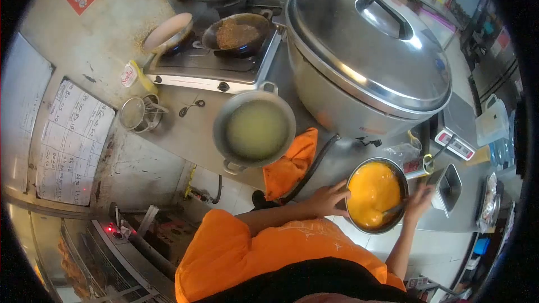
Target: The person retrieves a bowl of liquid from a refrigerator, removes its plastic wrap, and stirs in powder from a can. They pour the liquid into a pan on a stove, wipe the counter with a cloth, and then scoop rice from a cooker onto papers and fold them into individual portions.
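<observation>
A round metal bowl [403, 177] of yellow-orange liquid [373, 191], which looks like beaten egg, is at the counter's front edge. My left hand [328, 200] grips the bowl's left rim, thumb and fingers pressed against it. On the other side, my right hand [419, 202] is closed around the handle of a stirring utensil [394, 209]. Its lower end is sunk in the liquid, so I cannot make out its kind. Some bubbles show on the surface near it. An orange cloth [292, 163] lies left of the bowl, beyond my left forearm.
A two-handled pot [222, 154] of pale liquid stands left of the cloth. Behind are a gas stove [208, 80] with pans and a large lidded cooker [337, 101]. A can [418, 166], a rectangular metal container [449, 191] and a scale [456, 145] are at right.
</observation>
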Demonstrator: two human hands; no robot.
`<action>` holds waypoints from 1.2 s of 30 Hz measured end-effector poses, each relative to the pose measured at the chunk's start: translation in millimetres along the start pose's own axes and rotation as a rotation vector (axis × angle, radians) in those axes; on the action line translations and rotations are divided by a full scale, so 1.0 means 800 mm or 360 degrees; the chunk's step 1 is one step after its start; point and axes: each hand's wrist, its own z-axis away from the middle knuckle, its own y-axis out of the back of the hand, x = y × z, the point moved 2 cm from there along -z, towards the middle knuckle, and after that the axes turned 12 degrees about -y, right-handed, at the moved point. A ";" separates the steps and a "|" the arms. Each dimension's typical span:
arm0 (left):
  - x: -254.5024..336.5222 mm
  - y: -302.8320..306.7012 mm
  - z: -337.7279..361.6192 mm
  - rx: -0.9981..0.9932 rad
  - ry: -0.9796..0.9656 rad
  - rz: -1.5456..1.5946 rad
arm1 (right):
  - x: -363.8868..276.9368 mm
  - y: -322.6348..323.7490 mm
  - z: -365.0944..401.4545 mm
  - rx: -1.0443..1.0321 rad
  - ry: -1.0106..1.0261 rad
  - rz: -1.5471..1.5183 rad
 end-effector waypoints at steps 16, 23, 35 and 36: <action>-0.002 0.000 0.000 0.0059 -0.0012 -0.0109 | -0.014 -0.016 0.009 0.0045 0.0098 0.0247; 0.012 0.020 -0.007 -0.0124 0.0069 0.0039 | -0.056 -0.022 0.042 -0.0191 -0.0072 0.0276; 0.020 0.026 -0.008 -0.0194 0.0225 -0.0006 | -0.050 0.003 0.000 0.0464 -0.0157 -0.0171; 0.021 0.024 -0.006 -0.0217 0.0215 -0.0001 | 0.029 -0.015 -0.022 0.0344 -0.0049 -0.0030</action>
